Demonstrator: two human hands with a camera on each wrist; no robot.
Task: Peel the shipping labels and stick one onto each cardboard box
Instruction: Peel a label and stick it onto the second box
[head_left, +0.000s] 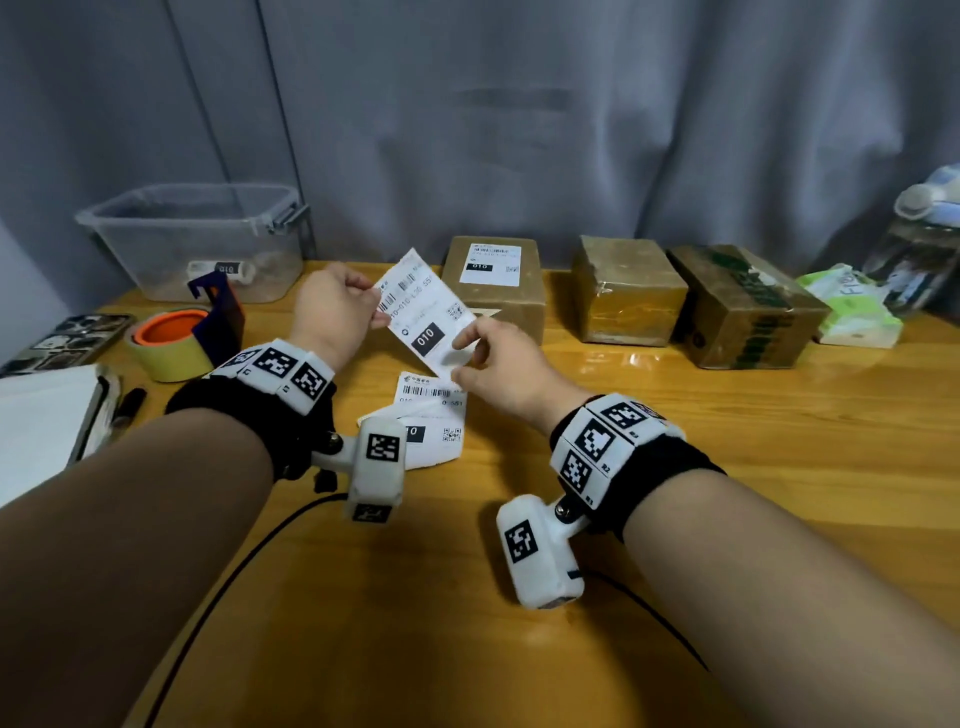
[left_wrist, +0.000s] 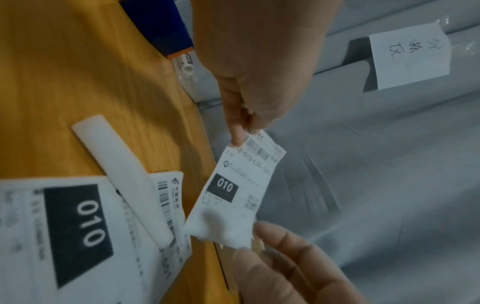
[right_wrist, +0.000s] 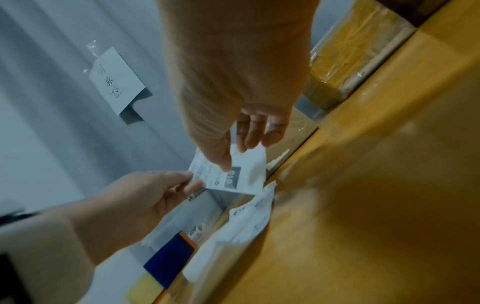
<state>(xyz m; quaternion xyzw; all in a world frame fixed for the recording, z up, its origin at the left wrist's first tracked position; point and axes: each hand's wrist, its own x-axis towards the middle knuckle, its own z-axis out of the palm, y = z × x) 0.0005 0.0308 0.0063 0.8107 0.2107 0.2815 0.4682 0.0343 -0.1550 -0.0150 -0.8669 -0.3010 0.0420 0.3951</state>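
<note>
A white shipping label marked 010 hangs in the air over the wooden table. My left hand pinches its upper left edge, and my right hand pinches its lower corner. The left wrist view shows the label between both hands; in the right wrist view my thumb lies on the label. More labels lie in a loose pile under my hands. Three cardboard boxes stand at the back: the left box carries a stuck label, while the middle box and right box have bare tops.
A clear plastic bin stands at the back left. In front of it are a yellow tape roll and a blue dispenser. A notebook and marker lie at the left edge. A tissue pack sits far right.
</note>
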